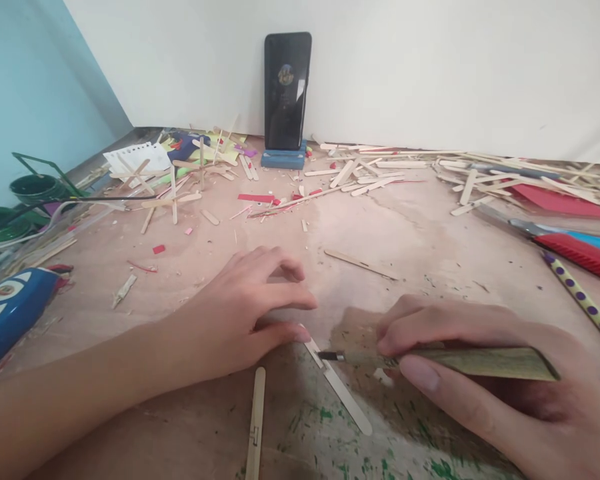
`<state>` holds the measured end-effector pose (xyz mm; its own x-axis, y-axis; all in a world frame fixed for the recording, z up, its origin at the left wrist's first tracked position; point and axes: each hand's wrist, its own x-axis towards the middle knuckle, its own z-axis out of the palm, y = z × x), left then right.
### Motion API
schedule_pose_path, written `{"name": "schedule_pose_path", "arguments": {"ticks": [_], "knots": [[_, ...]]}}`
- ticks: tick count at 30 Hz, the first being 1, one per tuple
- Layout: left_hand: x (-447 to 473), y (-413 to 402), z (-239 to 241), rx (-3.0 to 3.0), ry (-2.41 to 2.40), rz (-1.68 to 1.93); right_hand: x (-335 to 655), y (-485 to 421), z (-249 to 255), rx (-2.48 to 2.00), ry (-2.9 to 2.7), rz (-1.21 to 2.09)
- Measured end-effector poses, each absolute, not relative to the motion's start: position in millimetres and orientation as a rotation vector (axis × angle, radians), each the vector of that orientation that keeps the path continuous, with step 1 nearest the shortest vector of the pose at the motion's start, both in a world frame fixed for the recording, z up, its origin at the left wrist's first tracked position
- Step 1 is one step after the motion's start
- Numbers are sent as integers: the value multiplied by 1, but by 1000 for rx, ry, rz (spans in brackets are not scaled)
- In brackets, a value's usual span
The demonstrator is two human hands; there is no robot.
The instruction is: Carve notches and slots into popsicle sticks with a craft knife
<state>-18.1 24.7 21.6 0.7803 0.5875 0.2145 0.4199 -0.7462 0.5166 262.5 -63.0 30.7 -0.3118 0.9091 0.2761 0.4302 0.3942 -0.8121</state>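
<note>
The notched craft stick (349,402) lies toward five o'clock. The left hand (253,303) rests its thumb on the far end, other fingers loosely open; the right hand (505,413) grips a wood-handled carving tool (480,362), tip beside the notch. Too strong pressure might snap the narrow neck; a slip might cut this thumb. Green baskets (37,193) stand at nine o'clock, contents unclear.

left forearm (105,380) bare — left hand (247,303) bare, slim-fingered; right hand (505,327) bare — rounded thumbnail (431,379) showing
</note>
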Motion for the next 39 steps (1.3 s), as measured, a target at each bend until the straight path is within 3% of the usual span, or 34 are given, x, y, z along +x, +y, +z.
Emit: {"name": "schedule_pose_path", "arguments": {"ticks": [7,19,39], "knots": [[-18,25,24,2518,759,474,250,-57,43,-1200,-1881,767],[-18,26,24,2475,782,473,249,-46,50,-1496,-1583,1165],[-18,26,23,2516,758,492,248,-45,52,-1450,-1621,1092]]}}
